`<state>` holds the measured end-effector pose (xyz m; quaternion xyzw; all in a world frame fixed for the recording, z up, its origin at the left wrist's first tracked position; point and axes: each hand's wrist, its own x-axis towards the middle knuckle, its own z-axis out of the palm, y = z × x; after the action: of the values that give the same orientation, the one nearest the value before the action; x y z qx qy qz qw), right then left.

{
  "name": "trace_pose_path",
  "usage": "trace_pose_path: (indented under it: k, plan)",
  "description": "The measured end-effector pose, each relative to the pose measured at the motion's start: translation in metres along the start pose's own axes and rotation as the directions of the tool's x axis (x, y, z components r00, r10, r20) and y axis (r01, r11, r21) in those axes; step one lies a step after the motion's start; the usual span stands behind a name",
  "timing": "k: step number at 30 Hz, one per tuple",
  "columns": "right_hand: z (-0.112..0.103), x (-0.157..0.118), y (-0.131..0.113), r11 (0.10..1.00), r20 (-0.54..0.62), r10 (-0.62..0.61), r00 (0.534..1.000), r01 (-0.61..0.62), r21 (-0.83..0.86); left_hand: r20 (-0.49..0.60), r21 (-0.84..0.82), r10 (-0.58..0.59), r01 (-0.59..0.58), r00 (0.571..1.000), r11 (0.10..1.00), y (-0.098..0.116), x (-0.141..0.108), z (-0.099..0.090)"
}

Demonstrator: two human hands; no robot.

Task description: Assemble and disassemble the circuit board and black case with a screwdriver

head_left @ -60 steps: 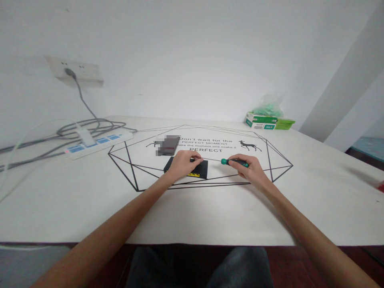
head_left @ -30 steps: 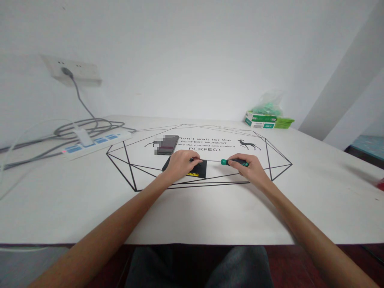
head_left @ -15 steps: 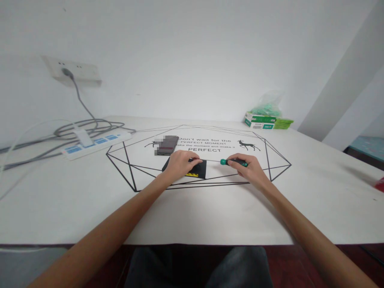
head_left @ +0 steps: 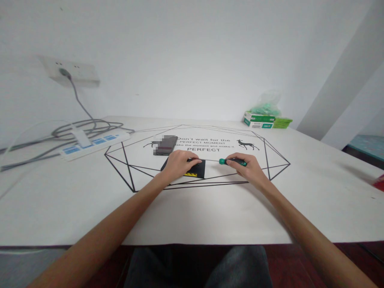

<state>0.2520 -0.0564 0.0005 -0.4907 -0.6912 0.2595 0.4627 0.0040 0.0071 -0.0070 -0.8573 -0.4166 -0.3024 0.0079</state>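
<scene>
In my right hand (head_left: 247,167) is a screwdriver (head_left: 240,162) with a green and black handle, the fingers closed round the handle. Its thin metal shaft points left, nearly level, to my left hand (head_left: 180,162). The thumb and fingertips of that hand pinch together at the shaft's far end, and the tip itself is hidden there. Under my left hand lies a flat black pad or pouch (head_left: 200,169) with a yellow-and-black strip near its front edge. My left hand covers much of it.
A dark phone (head_left: 170,145) lies just behind my left hand. On the left are a white power strip (head_left: 96,146) with a charger (head_left: 81,136) and coiled grey cables (head_left: 72,127). Green-and-white boxes (head_left: 259,119) and a plastic bag (head_left: 267,105) stand at the back right of the white table (head_left: 216,216).
The view has shifted very slightly. Both hands and the screwdriver keep the same pose over the black item.
</scene>
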Motion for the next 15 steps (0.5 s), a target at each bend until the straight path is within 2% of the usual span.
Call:
trace_pose_path:
  k: [9,12,15]
  plan:
    - [-0.001,0.001,0.006,1.0,-0.02,-0.02,1.0,0.02,-0.007,0.027,-0.06,-0.036,0.038,0.999,0.997,-0.006,0.003,-0.002]
    - [-0.003,0.001,0.007,1.0,-0.042,-0.016,0.999,0.016,0.006,0.112,-0.142,-0.016,0.032,0.994,0.989,-0.012,0.004,-0.006]
    - [-0.006,0.002,0.006,0.999,-0.076,-0.005,0.997,0.009,0.044,0.257,-0.26,0.039,0.03,0.966,0.965,-0.016,0.002,-0.008]
